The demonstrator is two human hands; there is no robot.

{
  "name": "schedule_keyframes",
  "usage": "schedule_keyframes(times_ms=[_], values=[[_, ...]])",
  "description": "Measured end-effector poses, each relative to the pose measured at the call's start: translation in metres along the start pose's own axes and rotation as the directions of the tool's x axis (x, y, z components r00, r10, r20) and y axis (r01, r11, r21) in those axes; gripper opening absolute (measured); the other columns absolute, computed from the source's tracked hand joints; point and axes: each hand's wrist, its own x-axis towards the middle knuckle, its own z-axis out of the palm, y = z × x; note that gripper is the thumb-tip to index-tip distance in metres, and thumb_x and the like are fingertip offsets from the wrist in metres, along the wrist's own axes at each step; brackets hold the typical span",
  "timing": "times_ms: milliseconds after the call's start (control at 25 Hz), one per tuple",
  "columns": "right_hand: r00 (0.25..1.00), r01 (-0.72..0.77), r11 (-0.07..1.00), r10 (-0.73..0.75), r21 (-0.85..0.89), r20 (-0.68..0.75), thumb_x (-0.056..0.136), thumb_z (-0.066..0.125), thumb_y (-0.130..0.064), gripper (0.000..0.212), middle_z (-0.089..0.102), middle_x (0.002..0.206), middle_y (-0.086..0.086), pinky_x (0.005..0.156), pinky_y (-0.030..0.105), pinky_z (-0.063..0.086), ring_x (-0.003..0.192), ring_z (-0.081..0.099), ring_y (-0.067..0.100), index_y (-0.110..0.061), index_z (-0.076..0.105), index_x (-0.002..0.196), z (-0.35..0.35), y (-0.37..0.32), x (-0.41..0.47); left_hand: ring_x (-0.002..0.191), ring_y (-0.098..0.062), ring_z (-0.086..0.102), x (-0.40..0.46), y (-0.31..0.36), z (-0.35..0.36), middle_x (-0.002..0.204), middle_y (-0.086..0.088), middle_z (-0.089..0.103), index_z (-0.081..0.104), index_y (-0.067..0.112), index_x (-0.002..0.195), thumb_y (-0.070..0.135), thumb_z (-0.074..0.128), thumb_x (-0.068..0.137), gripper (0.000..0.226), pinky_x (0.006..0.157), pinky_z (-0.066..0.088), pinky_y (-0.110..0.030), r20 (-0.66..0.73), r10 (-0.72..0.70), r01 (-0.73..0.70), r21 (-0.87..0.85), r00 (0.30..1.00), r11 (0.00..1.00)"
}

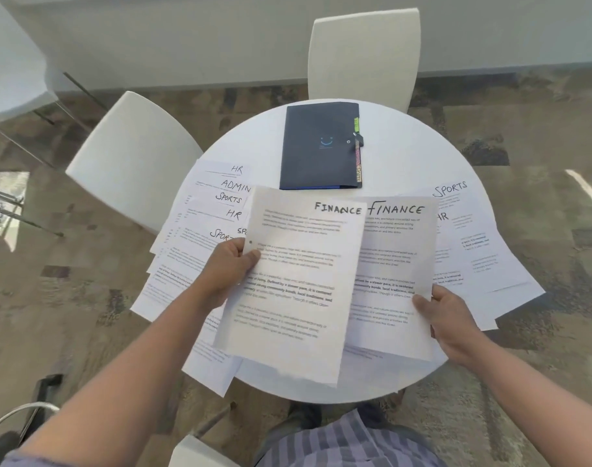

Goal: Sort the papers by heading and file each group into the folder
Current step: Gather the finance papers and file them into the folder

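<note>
- Head view looks down on a round white tabletop (405, 156), with a dark blue folder (316, 146) lying closed at its far side; I take that folder as my landmark.
- Just nearer than the folder, the left hand (229, 269) pinches the left edge of a sheet headed FINANCE (298, 281), thumb on top and fingers curled underneath, so the page is lifted off the tabletop and tilted toward the person.
- Right of that sheet and partly tucked under it, a second FINANCE sheet (394, 261) is gripped at its lower right edge by the right hand (451, 320), thumb pressed on the face of the page.
- My guess is that the two are held side by side to check that the headings match before stacking them as one group.
- Both sheets run lengthwise toward the folder, headings at the far end and reading upright to the person; the left one leans slightly clockwise.
- Left of and nearer than the folder, a fanned spread of papers (200, 230) shows HR, ADMIN and SPORTS headings, staggered so each title stays readable, which suits picking by heading.
- Right of and nearer than the folder, another loose batch (473, 237) shows SPORTS and what looks like HR; some of these sheets overhang the tabletop rim.
- Coloured tabs (358, 163) stick out of the folder's right edge, probably marking its sections, though I cannot read them.
- Nothing appears filed yet; sorting looks to be at an early stage.
</note>
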Motion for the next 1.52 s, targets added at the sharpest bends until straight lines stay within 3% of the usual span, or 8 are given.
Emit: schedule_keyframes(times_ms=[120, 400, 720, 1040, 1160, 1280, 1400, 1520], values=[[0.995, 0.002, 1.0, -0.005, 0.031, 0.102, 0.103, 0.057, -0.009, 0.022, 0.079, 0.111, 0.003, 0.095, 0.057, 0.057, 0.102, 0.075, 0.028, -0.015, 0.069, 0.121, 0.017, -0.006, -0.009, 0.095, -0.035, 0.076, 0.001, -0.013, 0.023, 0.101, -0.013, 0.079, 0.072, 0.005, 0.109, 0.007, 0.06, 0.102, 0.014, 0.086, 0.062, -0.05, -0.038, -0.012, 0.012, 0.002, 0.999, 1.0], [0.962, 0.016, 0.999, -0.026, 0.04, 0.271, 0.104, 0.055, -0.007, 0.025, 0.077, 0.116, 0.005, 0.08, 0.041, 0.061, 0.105, 0.075, 0.025, -0.016, 0.07, 0.12, 0.04, -0.016, -0.039, 0.108, -0.036, 0.073, -0.005, -0.031, 0.045, 0.115, -0.014, 0.076, 0.062, 0.003, 0.125, 0.009, 0.059, 0.103, 0.023, 0.094, 0.058, -0.054, 0.019, -0.045, 0.047, -0.169, 0.999, 0.984], [0.902, -0.002, 0.986, -0.069, 0.164, 0.425, 0.108, 0.044, -0.025, 0.035, 0.071, 0.129, 0.01, 0.104, 0.054, 0.052, 0.12, 0.068, 0.03, -0.011, 0.063, 0.134, 0.046, -0.031, -0.053, 0.113, -0.039, 0.07, -0.018, -0.028, 0.043, 0.122, -0.018, 0.073, 0.06, 0.001, 0.131, 0.006, 0.061, 0.101, 0.031, 0.087, 0.062, -0.045, 0.06, 0.006, 0.012, -0.281, 0.998, 0.96], [0.914, 0.338, 0.939, -0.342, 0.055, 0.218, 0.094, 0.054, 0.015, 0.043, 0.079, 0.104, -0.007, 0.082, 0.025, 0.06, 0.101, 0.074, 0.013, -0.022, 0.072, 0.104, 0.065, -0.052, -0.053, 0.11, -0.025, 0.071, -0.049, 0.0, 0.05, 0.117, -0.008, 0.076, 0.063, 0.005, 0.12, -0.002, 0.061, 0.097, 0.023, 0.089, 0.057, -0.029, -0.043, 0.334, -0.331, -0.298, 0.942, 0.895], [0.916, 0.361, 0.932, -0.347, -0.033, 0.203, 0.091, 0.058, 0.011, 0.039, 0.074, 0.09, -0.006, 0.072, 0.032, 0.052, 0.082, 0.067, 0.02, -0.026, 0.07, 0.097, 0.066, -0.043, -0.046, 0.109, -0.026, 0.071, -0.051, -0.014, 0.052, 0.116, -0.01, 0.075, 0.064, 0.008, 0.117, -0.004, 0.069, 0.092, 0.028, 0.088, 0.058, -0.03, -0.067, 0.322, -0.328, -0.269, 0.944, 0.906], [0.931, 0.326, 0.932, -0.288, -0.16, 0.223, 0.093, 0.059, 0.005, 0.039, 0.073, 0.086, 0.0, 0.065, 0.036, 0.05, 0.079, 0.063, 0.027, -0.032, 0.071, 0.099, 0.066, -0.025, -0.038, 0.089, -0.023, 0.069, -0.054, -0.036, 0.063, 0.094, 0.002, 0.076, 0.063, 0.01, 0.108, -0.011, 0.063, 0.091, 0.027, 0.07, 0.055, -0.019, -0.072, 0.178, -0.187, -0.152, 0.981, 0.971], [0.937, 0.307, 0.927, -0.255, -0.216, 0.239, 0.094, 0.057, -0.001, 0.042, 0.069, 0.1, 0.024, 0.07, 0.044, 0.051, 0.081, 0.059, 0.044, -0.041, 0.073, 0.096, 0.068, -0.016, -0.035, 0.062, -0.01, 0.051, -0.053, -0.05, 0.071, 0.068, 0.015, 0.06, 0.062, 0.013, 0.092, -0.014, 0.053, 0.091, 0.029, 0.05, 0.039, -0.011, -0.065, 0.134, -0.136, -0.025, 0.989, 0.99], [0.942, 0.304, 0.926, -0.257, -0.223, 0.215, 0.098, 0.056, -0.002, 0.038, 0.074, 0.103, 0.012, 0.083, 0.051, 0.059, 0.095, 0.067, 0.036, -0.036, 0.071, 0.101, 0.067, -0.019, -0.038, 0.053, 0.001, 0.05, -0.046, -0.057, 0.066, 0.061, 0.02, 0.058, 0.063, 0.008, 0.099, -0.015, 0.049, 0.091, 0.028, 0.049, 0.038, -0.011, -0.081, 0.122, -0.124, -0.02, 0.989, 0.992]])
